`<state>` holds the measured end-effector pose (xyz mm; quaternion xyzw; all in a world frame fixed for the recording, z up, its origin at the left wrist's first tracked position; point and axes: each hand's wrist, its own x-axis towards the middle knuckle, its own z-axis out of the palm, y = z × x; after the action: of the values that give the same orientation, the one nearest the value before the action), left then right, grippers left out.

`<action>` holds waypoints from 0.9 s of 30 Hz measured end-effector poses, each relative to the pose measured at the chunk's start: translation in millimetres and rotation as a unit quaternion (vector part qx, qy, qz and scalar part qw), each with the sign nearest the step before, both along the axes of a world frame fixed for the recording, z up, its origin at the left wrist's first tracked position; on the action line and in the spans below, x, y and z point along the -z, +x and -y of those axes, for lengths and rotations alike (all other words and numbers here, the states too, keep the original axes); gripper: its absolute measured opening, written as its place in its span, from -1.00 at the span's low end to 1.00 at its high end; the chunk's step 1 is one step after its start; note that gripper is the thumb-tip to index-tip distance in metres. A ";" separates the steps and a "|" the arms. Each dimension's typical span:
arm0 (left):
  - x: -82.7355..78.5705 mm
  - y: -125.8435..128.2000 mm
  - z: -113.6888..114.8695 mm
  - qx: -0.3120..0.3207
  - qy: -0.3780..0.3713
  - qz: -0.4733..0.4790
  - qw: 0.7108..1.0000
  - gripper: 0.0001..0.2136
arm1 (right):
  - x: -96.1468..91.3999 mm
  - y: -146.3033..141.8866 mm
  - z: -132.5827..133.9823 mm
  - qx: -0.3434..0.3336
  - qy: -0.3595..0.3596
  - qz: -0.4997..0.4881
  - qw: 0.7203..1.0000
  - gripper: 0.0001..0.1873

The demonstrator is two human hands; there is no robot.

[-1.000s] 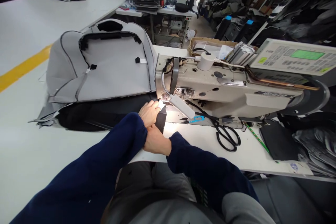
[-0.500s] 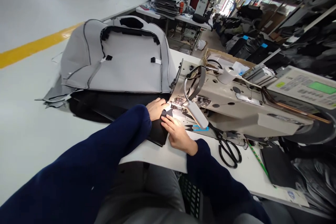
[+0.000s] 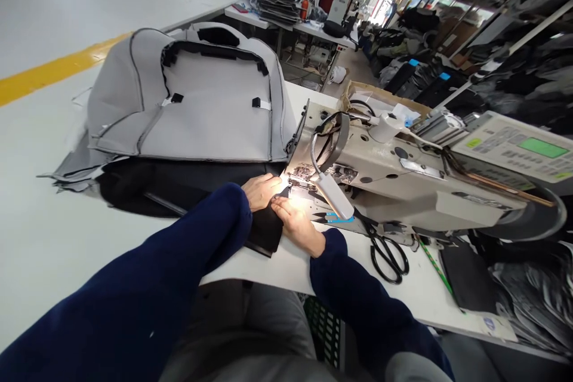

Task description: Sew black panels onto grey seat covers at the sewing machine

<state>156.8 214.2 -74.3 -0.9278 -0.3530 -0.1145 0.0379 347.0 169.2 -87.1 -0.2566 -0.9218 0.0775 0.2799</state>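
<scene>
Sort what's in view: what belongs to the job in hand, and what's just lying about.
In the job:
Black fabric, under the left hand and right hand
Sewing machine, at their fingertips
Lit lamp
Grey cover, probably; whether joined to the fabric is unclear

Apparently lying about:
Black scissors
Blue snips
Green striped stick
Cardboard box

Strong light from the small lamp (image 3: 335,196) makes a glare around the right hand (image 3: 299,224). Far daylight is too white; the dark fabric piles (image 3: 526,80) at far right look dim, smeared and stretched.
</scene>
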 end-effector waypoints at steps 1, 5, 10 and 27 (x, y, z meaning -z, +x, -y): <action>0.0 -1.4 0.8 0.005 -0.003 -0.012 1.000 -0.79 | 0.4 -0.2 2.8 0.002 0.009 0.003 1.000 -0.60; -5.6 -1.9 -0.5 0.021 0.004 -0.033 0.999 -0.78 | -6.2 -1.4 7.8 0.029 0.006 0.037 0.999 -0.60; -17.9 2.9 -12.3 0.023 0.024 -0.031 0.999 -0.69 | -17.8 -5.9 4.1 0.103 -0.028 0.101 0.989 -0.57; 1.7 -31.8 -45.1 0.082 -0.034 -0.019 0.996 -0.57 | -4.2 -5.6 -10.5 0.020 -0.022 0.133 0.991 -0.57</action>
<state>124.9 259.3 -75.9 -0.9565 -0.2784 -0.0874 0.0040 341.4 179.7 -82.9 -0.2894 -0.9435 0.0570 0.1507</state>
